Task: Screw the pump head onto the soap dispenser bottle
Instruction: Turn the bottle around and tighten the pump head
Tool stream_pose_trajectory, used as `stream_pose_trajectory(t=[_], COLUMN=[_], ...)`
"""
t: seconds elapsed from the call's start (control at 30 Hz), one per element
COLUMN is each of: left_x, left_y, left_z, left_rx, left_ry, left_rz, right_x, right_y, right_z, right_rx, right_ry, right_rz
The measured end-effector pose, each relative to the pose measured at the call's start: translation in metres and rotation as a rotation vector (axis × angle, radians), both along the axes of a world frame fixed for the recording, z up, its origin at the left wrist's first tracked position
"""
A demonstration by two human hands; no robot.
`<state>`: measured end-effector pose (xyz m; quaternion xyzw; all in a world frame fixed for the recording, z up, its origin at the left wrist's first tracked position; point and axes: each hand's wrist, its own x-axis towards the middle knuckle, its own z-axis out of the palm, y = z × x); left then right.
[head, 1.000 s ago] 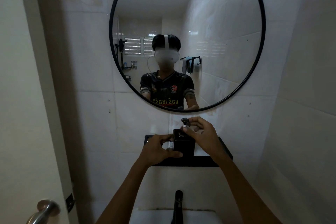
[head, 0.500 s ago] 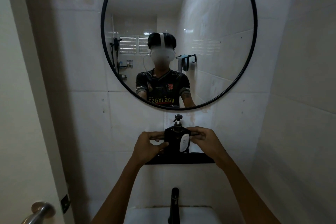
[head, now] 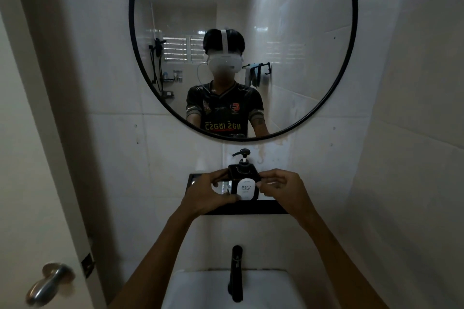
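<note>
Soap bottle (head: 243, 184) mid-frame on shelf (head: 247, 208), pump head (head: 242, 155) seated. Left hand (head: 210, 194) and right hand (head: 281, 188) pinch its sides; best steady it, nozzle frame-left.

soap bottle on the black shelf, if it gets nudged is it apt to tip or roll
The soap bottle looks square-sided with flat faces, so it probably won't roll. The pump head stands tall on a thin stem, so a knock up there might tip it off the narrow black shelf. Its glossy dark body could be slippery; the left hand and right hand brace it from both sides.
</note>
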<state>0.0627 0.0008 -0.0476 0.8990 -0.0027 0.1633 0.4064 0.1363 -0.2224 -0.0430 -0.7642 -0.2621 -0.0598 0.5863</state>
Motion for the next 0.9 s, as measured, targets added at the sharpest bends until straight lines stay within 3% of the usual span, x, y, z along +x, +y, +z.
stream_pose_trajectory(t=[0.27,0.6,0.9], left_x=[-0.001,0.004,0.005], left_y=[-0.007,-0.001,-0.001], left_z=[0.004,0.006,0.008], left_rx=[-0.047,-0.055,-0.039], left_ry=[0.017,0.047,0.065], left_rz=[0.016,-0.004,-0.028], right_x=[0.015,0.035,0.039], right_y=[-0.014,0.012,0.026], right_z=[0.012,0.074,0.085], right_rx=[-0.062,-0.119,-0.225], right_ry=[0.045,-0.139,-0.183], right_rz=[0.169,0.216,0.309])
